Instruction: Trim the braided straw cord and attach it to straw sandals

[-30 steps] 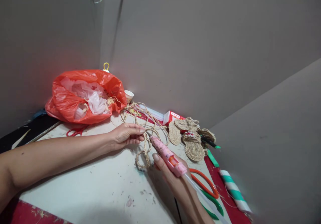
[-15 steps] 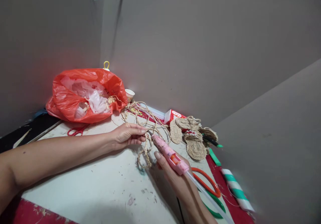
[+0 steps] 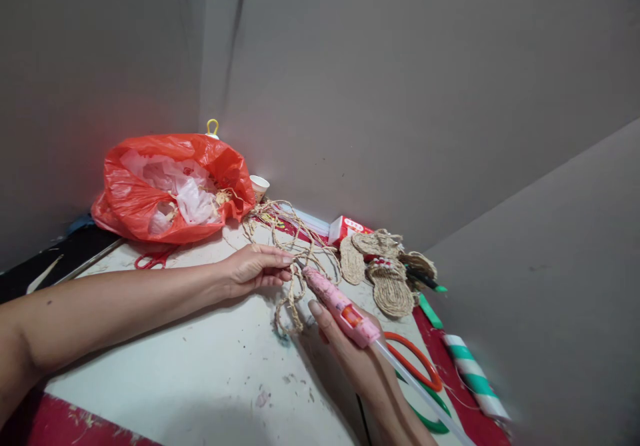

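A thin braided straw cord (image 3: 290,306) is pinched between the fingertips of my left hand (image 3: 263,268); a loop of it hangs down onto the white board. My right hand (image 3: 350,339) is wrapped round a pink glue gun (image 3: 333,299) with a clear glue stick coming out of its back end. The gun's dark nozzle is at the cord, close beside my left fingertips; whether it touches is too small to tell. More cord (image 3: 300,229) lies in loose loops behind my hands.
A red plastic bag (image 3: 125,196) stands at the back left, with red scissors (image 3: 153,259) before it. Woven straw soles (image 3: 393,293) and a red box (image 3: 344,229) lie back right. Orange and green handles (image 3: 415,359) and a striped roll (image 3: 475,376) are at the right.
The view has shifted very slightly. My two hands, the cord and the glue gun keep almost the same positions.
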Demonstrator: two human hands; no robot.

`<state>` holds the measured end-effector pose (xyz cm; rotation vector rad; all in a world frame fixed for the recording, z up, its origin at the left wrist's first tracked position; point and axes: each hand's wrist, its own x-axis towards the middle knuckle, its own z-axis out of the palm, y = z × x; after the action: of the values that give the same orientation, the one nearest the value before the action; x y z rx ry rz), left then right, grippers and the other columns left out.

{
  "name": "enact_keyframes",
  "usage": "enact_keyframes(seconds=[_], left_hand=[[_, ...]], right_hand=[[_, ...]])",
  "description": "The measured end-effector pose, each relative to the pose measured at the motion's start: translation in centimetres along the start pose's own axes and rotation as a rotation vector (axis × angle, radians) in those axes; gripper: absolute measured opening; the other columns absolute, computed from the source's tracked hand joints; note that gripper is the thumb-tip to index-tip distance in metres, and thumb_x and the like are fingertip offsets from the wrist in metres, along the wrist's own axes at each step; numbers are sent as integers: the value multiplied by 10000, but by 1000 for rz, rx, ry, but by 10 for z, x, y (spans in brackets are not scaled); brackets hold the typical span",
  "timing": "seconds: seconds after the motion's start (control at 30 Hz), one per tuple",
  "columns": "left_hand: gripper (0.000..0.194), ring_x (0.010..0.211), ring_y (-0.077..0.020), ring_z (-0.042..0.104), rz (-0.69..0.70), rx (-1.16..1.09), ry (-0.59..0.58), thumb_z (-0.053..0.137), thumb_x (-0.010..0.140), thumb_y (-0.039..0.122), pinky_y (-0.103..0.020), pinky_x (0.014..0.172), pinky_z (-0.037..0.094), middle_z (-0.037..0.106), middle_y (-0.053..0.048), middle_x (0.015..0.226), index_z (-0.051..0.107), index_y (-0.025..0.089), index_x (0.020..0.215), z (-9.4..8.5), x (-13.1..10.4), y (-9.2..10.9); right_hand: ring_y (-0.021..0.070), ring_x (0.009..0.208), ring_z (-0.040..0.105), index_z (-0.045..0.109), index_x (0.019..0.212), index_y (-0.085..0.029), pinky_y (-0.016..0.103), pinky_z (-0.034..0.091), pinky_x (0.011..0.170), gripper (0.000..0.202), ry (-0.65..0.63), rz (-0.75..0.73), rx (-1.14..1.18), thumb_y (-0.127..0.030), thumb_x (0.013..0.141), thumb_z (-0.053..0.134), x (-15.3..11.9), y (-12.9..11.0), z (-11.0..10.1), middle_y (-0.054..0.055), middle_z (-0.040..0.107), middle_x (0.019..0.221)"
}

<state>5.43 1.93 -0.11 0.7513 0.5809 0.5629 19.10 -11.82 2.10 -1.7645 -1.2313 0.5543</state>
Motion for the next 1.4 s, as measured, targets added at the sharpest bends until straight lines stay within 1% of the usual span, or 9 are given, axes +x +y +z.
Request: enact_keyframes(seconds=[0.13,0.37,0.57,0.83,1.0,1.13,1.27,1.33,1.4], left_hand=[[75,543,-87,632,-3,-5,9,680,742,81,-151,516,515,660,-55,659,685,73,817,0,1,0],[67,530,-85,629,-9,6,21,627,782,66,-145,505,509,654,-56,620,688,76,808,1,0,1],[71,515,-83,621,-16,5,40,633,775,60,-144,507,511,651,-53,596,688,71,818,2,-1,2],[78,505,-77,613,-20,0,34,621,783,53,-137,495,506,647,-52,591,691,77,808,2,-1,3],[60,533,-77,618,27,-12,27,651,758,58,-139,513,514,651,-55,632,687,71,805,-4,5,1],[34,532,-76,613,62,-12,62,648,759,61,-137,495,507,644,-51,633,675,68,777,-7,8,2],[44,537,-78,610,90,17,75,657,755,68,-144,493,503,634,-42,617,682,70,791,-6,7,4],[67,535,-82,605,107,49,68,688,731,83,-157,495,499,629,-38,607,689,71,797,-4,5,5],[103,539,-86,601,129,93,49,726,700,111,-171,501,492,628,-34,606,694,74,791,-2,3,6]], right_hand=[[108,433,331,651,653,-180,262,286,427,381,-2,-4,11,-554,715,609,0,-2,0,-26,415,433],[120,431,373,712,925,-151,260,305,416,437,-15,-12,20,-526,723,612,0,-2,0,-18,471,452],[162,530,507,725,927,-169,261,396,472,435,1,-6,27,-527,711,604,0,-2,1,16,570,521],[154,538,517,722,945,-152,251,404,476,445,-10,12,10,-516,711,619,0,-2,2,18,598,556],[240,785,612,677,1089,-180,313,492,662,488,23,-35,31,-509,736,607,-2,-4,-1,61,677,751],[261,947,589,639,1112,-164,329,476,784,494,124,-79,16,-507,759,602,0,-3,-21,79,662,817],[237,776,582,642,952,-184,291,424,618,366,241,-126,-289,-499,777,575,18,17,-44,69,627,724],[210,671,547,624,861,-206,275,352,553,280,177,-103,-556,-468,775,570,30,33,-50,54,607,685],[184,619,513,591,797,-211,260,285,523,206,50,-36,-767,-412,773,556,40,48,-54,42,598,684]])
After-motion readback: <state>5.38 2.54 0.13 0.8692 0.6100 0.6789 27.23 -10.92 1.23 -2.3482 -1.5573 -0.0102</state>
